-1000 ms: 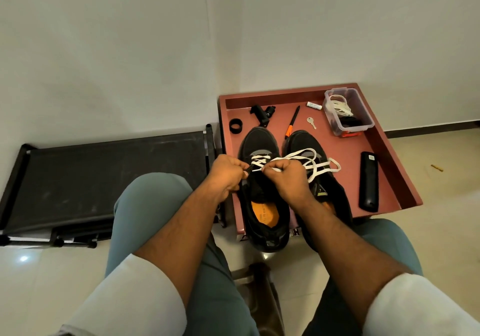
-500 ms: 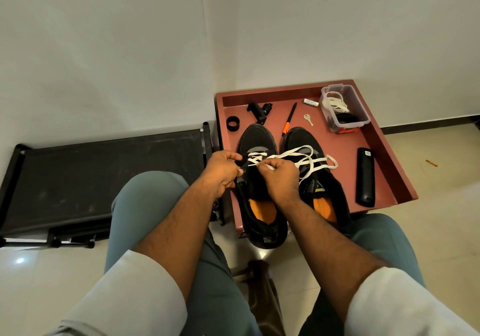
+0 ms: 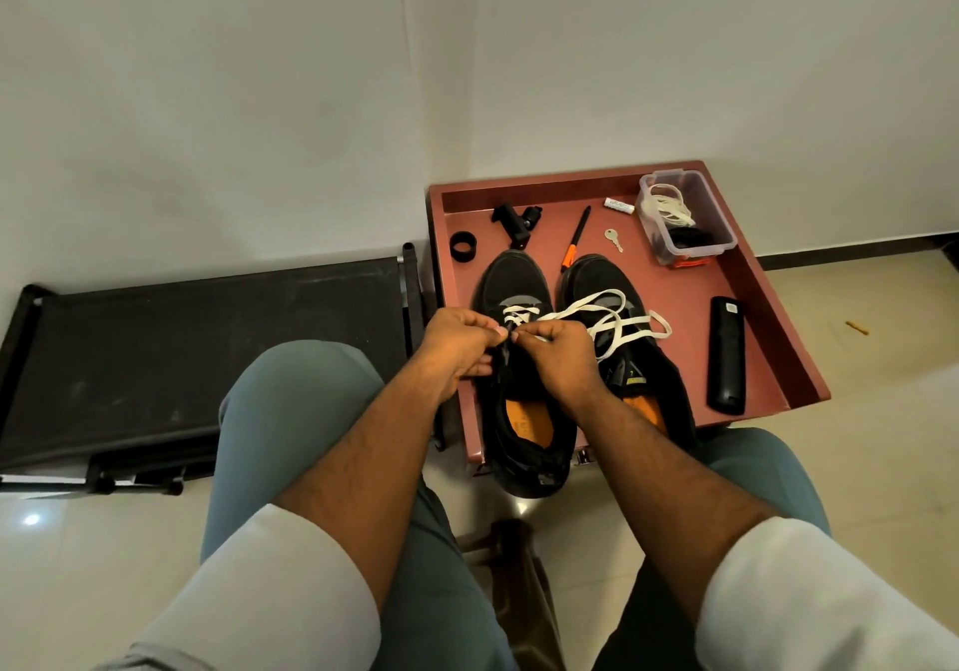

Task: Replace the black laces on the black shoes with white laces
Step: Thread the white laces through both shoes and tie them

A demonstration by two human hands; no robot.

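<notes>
— What's different from a second ago?

— My two hands have closed in on each other. My left hand (image 3: 456, 343) was a little apart from the eyelets; now its fingertips meet those of my right hand (image 3: 558, 354) right over the left shoe (image 3: 514, 359), fingers curled on both. The right pinches the white lace (image 3: 586, 307); the left seems to pinch the lace end or the eyelet edge, I can't tell which.

— Where's the lace?

— The first crossings sit at the far end of the left shoe's eyelets. The slack loops rightward across the right shoe (image 3: 607, 286), which has no lacing of its own that I can see.

— So what does it mean?

— I judge I'm feeding the tip through the next eyelet: early going, one shoe barely begun. Spare white laces wait in the clear box (image 3: 721, 224) at the far right of the red tray (image 3: 778, 338).
</notes>
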